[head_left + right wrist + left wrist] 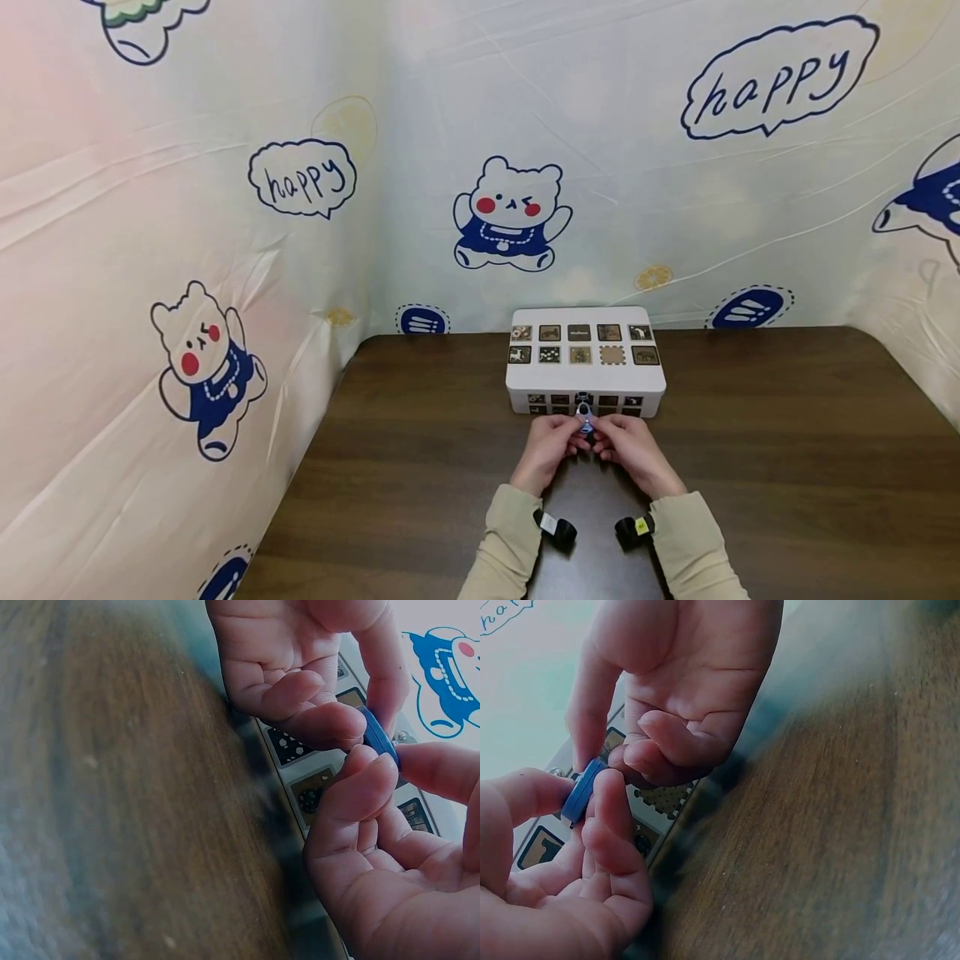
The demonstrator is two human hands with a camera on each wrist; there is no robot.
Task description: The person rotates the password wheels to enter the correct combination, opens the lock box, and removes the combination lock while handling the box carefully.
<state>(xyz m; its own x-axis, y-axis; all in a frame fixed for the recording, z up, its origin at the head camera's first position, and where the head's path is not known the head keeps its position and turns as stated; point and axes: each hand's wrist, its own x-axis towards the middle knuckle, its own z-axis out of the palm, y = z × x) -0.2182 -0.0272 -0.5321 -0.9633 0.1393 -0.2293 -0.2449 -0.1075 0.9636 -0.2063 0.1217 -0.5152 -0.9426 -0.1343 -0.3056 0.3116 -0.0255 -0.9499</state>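
Note:
A small blue padlock (pixel 585 422) with a metal shackle is held between both hands, right at the front of a white tin box (pixel 585 380). My left hand (pixel 545 451) pinches one side of the padlock between thumb and curled forefinger. From the other side, the thumb and forefinger of my right hand (pixel 634 451) pinch it too. The padlock's blue edge (pixel 583 792) shows between the fingertips in the left wrist view. Behind the shackle sits a dark latch (pixel 583 397) on the box front. Fingertips cover part of the padlock's body.
The box stands near the back edge of a brown wooden table (pixel 420 450), its lid printed with small dark square pictures. A pale cloth (pixel 615 208) with cartoon bears hangs behind and at both sides. Black wrist straps (pixel 557 531) sit by the sleeves.

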